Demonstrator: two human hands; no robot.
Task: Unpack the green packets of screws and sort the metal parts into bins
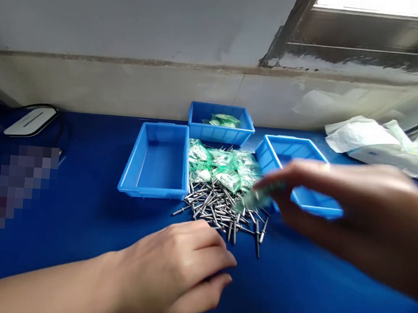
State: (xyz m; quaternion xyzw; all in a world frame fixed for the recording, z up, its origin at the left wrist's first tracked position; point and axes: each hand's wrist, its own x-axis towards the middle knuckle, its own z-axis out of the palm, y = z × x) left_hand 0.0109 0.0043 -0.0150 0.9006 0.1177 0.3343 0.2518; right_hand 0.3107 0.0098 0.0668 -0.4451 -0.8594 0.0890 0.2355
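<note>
My right hand (338, 215), smeared by motion, pinches a small green plastic packet (258, 198) above the right side of a metal pile. My left hand (185, 270) is just in front of that pile, its fingers curled and closed; anything inside them is hidden. The pile holds many loose blind rivets (210, 207) and a few screws (232, 231) at its near edge. Several clear-and-green plastic packets (226, 167) lie together behind and partly on the rivets.
A blue bin (151, 192) with nothing visible inside stands left of the pile. The back blue bin (220, 134) holds green packets. My right hand partly covers another blue bin (304, 142). White paper (362, 135) lies far right, a white device (31, 122) far left.
</note>
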